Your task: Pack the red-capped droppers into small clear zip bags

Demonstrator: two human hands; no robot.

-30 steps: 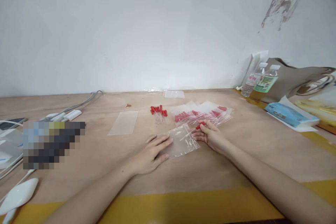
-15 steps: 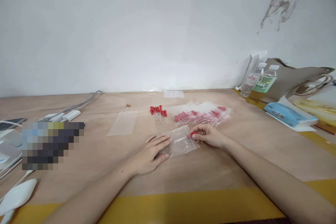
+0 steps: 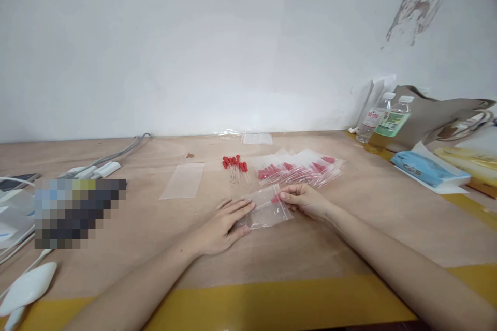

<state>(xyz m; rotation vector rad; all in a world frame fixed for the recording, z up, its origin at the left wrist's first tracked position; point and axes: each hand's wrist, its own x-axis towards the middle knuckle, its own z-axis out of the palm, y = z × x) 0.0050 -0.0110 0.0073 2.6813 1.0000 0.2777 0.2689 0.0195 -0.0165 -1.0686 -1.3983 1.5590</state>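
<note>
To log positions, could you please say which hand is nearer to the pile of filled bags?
Right: the right hand is just in front of the pile; the left hand is farther, to its front left.

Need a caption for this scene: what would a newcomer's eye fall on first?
Probably the loose red-bulbed droppers, bunched near the middle of the tan tabletop. Just right of them, a fanned pile of clear zip bags shows more red through the plastic. Nearer the viewer, the left hand rests on a separate clear bag while the right hand pinches a single dropper at that bag's right end.
</note>
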